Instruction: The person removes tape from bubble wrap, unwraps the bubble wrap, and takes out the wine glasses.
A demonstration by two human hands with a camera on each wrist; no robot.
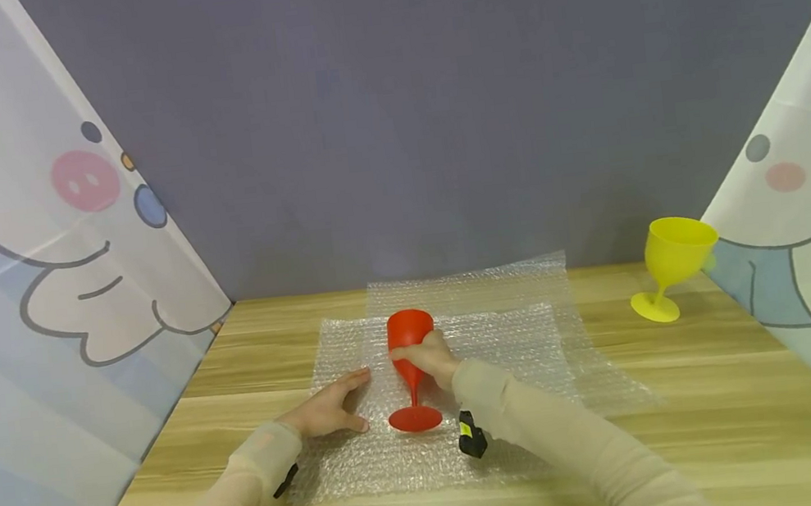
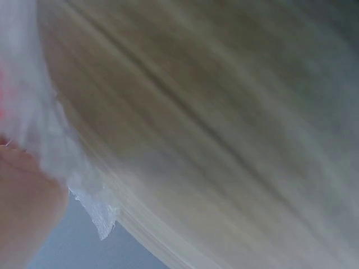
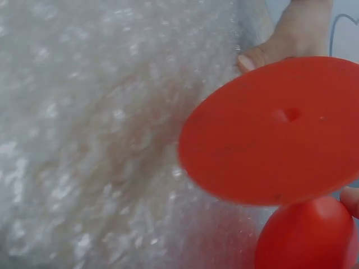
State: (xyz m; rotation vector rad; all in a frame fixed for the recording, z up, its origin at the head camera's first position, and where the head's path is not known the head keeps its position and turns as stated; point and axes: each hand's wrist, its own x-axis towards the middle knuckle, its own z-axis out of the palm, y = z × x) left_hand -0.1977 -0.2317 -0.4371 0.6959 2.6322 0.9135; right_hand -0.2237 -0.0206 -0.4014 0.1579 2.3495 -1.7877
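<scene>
A red plastic goblet (image 1: 411,351) lies tipped over the bubble wrap (image 1: 513,357), its foot pointing toward me. My right hand (image 1: 427,355) grips the bowl, thumb across the near face; the other fingers are mostly hidden behind it. In the right wrist view the underside of the goblet's round foot (image 3: 269,140) faces the camera, and a fingertip (image 3: 350,200) shows beside the bowl. My left hand (image 1: 328,407) rests on the wrap left of the goblet, apart from it, fingers extended and thumb spread. Only part of that hand (image 2: 28,207) appears in the left wrist view.
A yellow goblet (image 1: 680,253) stands upright at the table's far right. Two overlapping sheets of bubble wrap cover the middle of the wooden table (image 1: 690,421). A grey wall (image 1: 392,122) rises behind, with cartoon-printed curtains (image 1: 26,243) at both sides.
</scene>
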